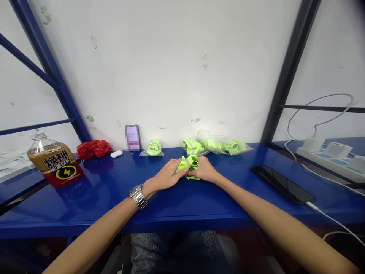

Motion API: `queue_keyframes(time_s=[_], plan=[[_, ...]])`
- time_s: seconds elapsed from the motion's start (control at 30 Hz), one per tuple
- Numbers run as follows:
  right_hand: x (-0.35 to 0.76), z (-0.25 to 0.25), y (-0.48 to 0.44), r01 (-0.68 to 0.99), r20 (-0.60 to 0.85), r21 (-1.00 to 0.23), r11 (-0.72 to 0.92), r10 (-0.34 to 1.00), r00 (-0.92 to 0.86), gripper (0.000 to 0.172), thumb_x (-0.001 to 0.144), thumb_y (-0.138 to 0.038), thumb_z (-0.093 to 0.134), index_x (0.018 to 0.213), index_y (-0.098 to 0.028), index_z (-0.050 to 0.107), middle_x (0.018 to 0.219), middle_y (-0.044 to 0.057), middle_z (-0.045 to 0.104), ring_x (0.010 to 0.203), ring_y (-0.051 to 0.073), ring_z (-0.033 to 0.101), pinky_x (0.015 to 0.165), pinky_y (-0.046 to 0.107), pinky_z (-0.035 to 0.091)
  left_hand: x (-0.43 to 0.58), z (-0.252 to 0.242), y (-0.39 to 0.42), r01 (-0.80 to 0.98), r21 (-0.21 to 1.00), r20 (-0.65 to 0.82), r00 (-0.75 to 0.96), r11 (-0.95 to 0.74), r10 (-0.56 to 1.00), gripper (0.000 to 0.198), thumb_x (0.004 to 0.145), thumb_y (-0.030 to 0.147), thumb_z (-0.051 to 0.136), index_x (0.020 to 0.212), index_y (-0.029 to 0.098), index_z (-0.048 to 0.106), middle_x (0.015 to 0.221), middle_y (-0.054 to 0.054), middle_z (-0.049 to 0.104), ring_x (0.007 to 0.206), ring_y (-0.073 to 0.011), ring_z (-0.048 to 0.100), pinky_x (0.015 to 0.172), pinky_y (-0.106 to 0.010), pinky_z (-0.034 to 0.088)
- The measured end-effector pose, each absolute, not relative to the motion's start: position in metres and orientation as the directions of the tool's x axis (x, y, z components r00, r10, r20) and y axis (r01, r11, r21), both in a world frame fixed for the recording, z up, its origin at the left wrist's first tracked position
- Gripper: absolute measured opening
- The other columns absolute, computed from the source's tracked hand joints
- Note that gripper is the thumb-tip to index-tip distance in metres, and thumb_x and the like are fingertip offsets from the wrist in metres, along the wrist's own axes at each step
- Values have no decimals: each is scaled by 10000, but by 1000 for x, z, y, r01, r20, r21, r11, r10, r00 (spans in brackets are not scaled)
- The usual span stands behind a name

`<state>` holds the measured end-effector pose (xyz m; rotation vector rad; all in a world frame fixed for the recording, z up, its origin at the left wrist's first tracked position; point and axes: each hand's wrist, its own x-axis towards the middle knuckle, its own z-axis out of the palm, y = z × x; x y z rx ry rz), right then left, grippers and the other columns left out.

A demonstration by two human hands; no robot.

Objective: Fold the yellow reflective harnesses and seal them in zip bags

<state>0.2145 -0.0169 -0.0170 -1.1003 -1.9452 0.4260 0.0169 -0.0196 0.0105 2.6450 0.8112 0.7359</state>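
Item in hand: vest (pixel 190 164), fluorescent yellow-green with grey reflective bands, bunched into a tight wad. It sits low on the blue worktop (pixel 176 201), pinned between both hands at the middle of the view.

Left hand (pixel 164 177): fingers curled over the wad's near-left side, closed on the fabric; steel watch (pixel 138 196) on the wrist.

Right hand (pixel 204 170): wrapped around the wad's right side, likewise closed on it. The two-sided squeeze appears meant to keep the slippery cloth compact; the worktop under it takes the weight.

Beyond the hands, against the wall: one small bagged vest (pixel 154 147) to the far left, a loose-looking bagged bundle (pixel 192 145) straight ahead, and a larger clear bag of vests (pixel 225 144) to the far right.

Left of the hands, well apart: blurred small card (pixel 132 137), white earbud case (pixel 116 153), red plastic bag (pixel 93 148), drink bottle (pixel 54 164).

Right of the hands: phone (pixel 283 184) face up, its cable (pixel 336 224) running off the edge; power strip (pixel 330 154) further out on the next shelf.

Obstructions: none between the hands and the bags; the phone and cable crowd the right side.
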Motion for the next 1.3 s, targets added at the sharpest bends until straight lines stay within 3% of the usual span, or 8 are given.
queue_keyframes(time_s=[0.17, 0.4, 0.63, 0.77, 0.87, 1.0, 1.17, 1.3], plan=[[212, -15, -18, 555, 475, -650, 519, 848, -237, 262, 592, -348, 761, 732, -145, 672, 682, -6, 654, 640, 155, 577, 572, 222, 405, 20, 8, -20, 517, 312, 500, 624, -797, 601, 403, 999, 384, 208, 840, 177, 515, 779, -15, 587, 687, -143, 509, 649, -258, 355], [204, -17, -18, 671, 454, -593, 445, 873, -178, 232, 623, -355, 736, 723, -163, 655, 684, 20, 672, 645, 174, 598, 571, 233, 390, 38, 18, -18, 785, 89, 580, 459, -613, 673, 428, 1005, 340, 222, 770, 175, 540, 609, -18, 577, 578, -156, 540, 577, -277, 282], [199, -17, -16, 819, 409, -469, 330, 903, -130, 123, 695, -252, 607, 626, -156, 572, 591, 64, 608, 555, 163, 553, 493, 244, 290, 66, 20, -36, 765, -43, 669, 500, -643, 550, 397, 1001, 292, 251, 769, 161, 546, 667, -59, 633, 650, -184, 607, 638, -290, 386], [199, -13, -17, 825, 400, -454, 337, 904, -150, 103, 691, -233, 580, 623, -160, 556, 601, 66, 596, 562, 153, 529, 496, 250, 271, 66, 8, -46, 657, -152, 709, 593, -739, 381, 338, 991, 220, 266, 815, 143, 544, 768, -81, 646, 761, -194, 622, 770, -340, 448], [201, -12, -16, 804, 393, -471, 362, 903, -176, 109, 637, -231, 615, 606, -158, 540, 581, 29, 566, 571, 135, 504, 503, 234, 282, 58, -3, -44, 598, -254, 682, 668, -760, 298, 277, 973, 177, 296, 1051, 93, 548, 1063, -162, 645, 1032, -248, 598, 858, -385, 456], [207, -11, -13, 701, 389, -571, 427, 893, -227, 141, 601, -243, 615, 572, -147, 516, 550, -24, 497, 575, 114, 449, 511, 216, 301, 47, -11, -35, 552, -357, 624, 741, -754, 247, 419, 942, 116, 314, 1347, 14, 358, 1341, -237, 485, 1283, -292, 431, 1018, -426, 376], [212, -9, -13, 444, 332, -800, 404, 914, -233, 95, 576, -211, 595, 620, -144, 544, 567, -53, 471, 553, 85, 380, 489, 206, 320, 40, -5, -34, 518, -419, 523, 809, -745, 268, 586, 972, 389, 330, 1418, 16, 255, 1459, -242, 337, 1350, -322, 325, 1066, -475, 300], [210, -3, -14, 235, 212, -933, 272, 945, -249, 196, 475, -137, 656, 641, -141, 552, 580, -63, 486, 540, 78, 405, 463, 195, 328, 38, 2, -31, 529, -465, 433, 835, -709, 339, 940, 823, 737, 327, 1417, 14, 244, 1467, -267, 299, 1284, -369, 372, 964, -461, 386]])
